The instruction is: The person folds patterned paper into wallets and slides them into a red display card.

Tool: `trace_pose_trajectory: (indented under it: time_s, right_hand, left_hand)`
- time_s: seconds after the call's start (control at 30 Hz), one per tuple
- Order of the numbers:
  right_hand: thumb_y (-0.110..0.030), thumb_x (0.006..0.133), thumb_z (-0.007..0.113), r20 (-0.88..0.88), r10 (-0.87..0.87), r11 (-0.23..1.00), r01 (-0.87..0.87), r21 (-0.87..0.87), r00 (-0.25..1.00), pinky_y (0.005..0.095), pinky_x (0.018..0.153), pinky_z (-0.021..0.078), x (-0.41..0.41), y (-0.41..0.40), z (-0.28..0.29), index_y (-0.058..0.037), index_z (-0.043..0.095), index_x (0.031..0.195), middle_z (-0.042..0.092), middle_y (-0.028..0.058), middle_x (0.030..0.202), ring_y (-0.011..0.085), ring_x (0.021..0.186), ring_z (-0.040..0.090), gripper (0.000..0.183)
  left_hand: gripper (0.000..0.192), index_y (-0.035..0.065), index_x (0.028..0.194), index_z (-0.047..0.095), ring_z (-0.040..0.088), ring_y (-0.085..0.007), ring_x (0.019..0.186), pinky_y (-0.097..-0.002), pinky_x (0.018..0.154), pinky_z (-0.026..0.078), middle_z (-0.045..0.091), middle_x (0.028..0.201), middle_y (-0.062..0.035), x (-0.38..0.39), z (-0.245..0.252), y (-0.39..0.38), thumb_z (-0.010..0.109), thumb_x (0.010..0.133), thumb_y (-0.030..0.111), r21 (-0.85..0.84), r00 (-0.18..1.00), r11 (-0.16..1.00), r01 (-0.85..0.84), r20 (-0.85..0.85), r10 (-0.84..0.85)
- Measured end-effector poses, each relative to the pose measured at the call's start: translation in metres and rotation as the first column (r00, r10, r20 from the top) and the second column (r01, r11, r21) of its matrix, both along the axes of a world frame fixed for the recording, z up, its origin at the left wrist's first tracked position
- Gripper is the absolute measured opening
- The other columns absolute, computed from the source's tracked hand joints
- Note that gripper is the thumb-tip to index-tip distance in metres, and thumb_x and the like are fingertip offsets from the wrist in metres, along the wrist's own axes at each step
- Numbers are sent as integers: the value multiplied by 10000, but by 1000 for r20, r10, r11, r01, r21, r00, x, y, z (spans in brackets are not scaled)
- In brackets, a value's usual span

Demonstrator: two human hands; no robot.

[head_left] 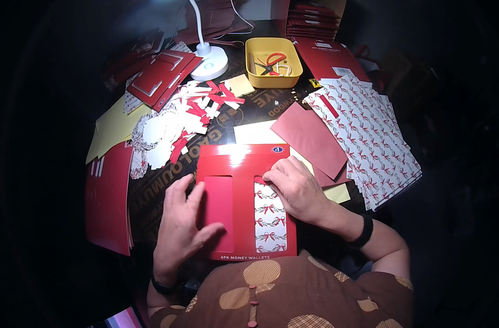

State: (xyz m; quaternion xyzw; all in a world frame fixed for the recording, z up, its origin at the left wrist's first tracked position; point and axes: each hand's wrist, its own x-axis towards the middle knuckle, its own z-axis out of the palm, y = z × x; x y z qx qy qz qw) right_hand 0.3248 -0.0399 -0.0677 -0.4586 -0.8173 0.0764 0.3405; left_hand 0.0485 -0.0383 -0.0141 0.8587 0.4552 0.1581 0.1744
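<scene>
A red cardboard sleeve (243, 213) with two cut-out windows and printed writing lies before me, close to my body. Its left window shows a plain red card (218, 215). Behind the right window is a white card (270, 223) patterned with red bows and green sprigs. My left hand (184, 225) rests along the sleeve's left edge, fingers apart, thumb over the red card. My right hand (296, 188) is curled with its fingertips pinched at the top of the right window, on the sleeve's upper right part. A bit of red shows beside those fingertips; what lies under them is hidden.
Bow-patterned cards (364, 139) and dull red envelopes (309, 139) lie to the right. Loose red and white strips (200, 106) spread at left, near a white lamp (208, 63). A yellow bin (274, 82) holds red-handled scissors (270, 67). Red folders (108, 205) lie far left.
</scene>
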Motion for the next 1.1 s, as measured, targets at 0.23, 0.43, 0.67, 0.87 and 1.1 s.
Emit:
trace_pose_trajectory:
  time_s: [0.23, 0.43, 0.67, 0.87, 1.1]
  right_hand:
    - [-36, 809, 585, -4, 7, 999, -7, 37, 1000, 382, 740, 436, -3, 1, 1, -35, 588, 879, 525, 99, 827, 274, 816, 531, 70]
    - [-70, 803, 576, 94, -39, 994, 29, 107, 995, 381, 715, 439, -3, 8, -4, -42, 554, 823, 511, 102, 816, 273, 787, 522, 41]
    - [-44, 802, 611, 95, 1, 995, -11, 104, 995, 379, 710, 438, -1, 15, -7, -22, 577, 871, 530, 105, 823, 274, 782, 525, 81]
    - [-84, 813, 586, 98, 21, 996, -29, 86, 995, 377, 749, 450, -1, 13, -4, -17, 583, 874, 516, 114, 859, 278, 823, 524, 91]
    - [-117, 789, 715, 60, 175, 984, -176, 11, 983, 389, 810, 470, -11, -27, 20, -11, 656, 1066, 561, 109, 1007, 281, 928, 547, 302]
  left_hand:
    - [915, 86, 1463, 421, 273, -433, 1446, -565, 1161, 254, 324, 1534, -233, 16, 4, 0, 800, 727, 475, -186, 822, 811, 555, -26, -569]
    - [933, -28, 1439, 381, 299, -435, 1436, -566, 1162, 258, 351, 1505, -262, 16, -7, 7, 833, 710, 339, -125, 819, 814, 568, -9, -573]
    - [982, -71, 1406, 375, 316, -448, 1426, -602, 1159, 251, 370, 1478, -279, 13, -17, 5, 855, 631, 294, -51, 848, 846, 530, 25, -530]
    - [923, 38, 1407, 447, 323, -464, 1411, -648, 1130, 259, 379, 1479, -251, 16, -13, 3, 852, 610, 268, -64, 850, 849, 524, -26, -526]
    - [930, 80, 1401, 487, 343, -452, 1402, -663, 1120, 253, 407, 1480, -220, 15, -18, 1, 875, 594, 330, 4, 879, 882, 472, -75, -471]
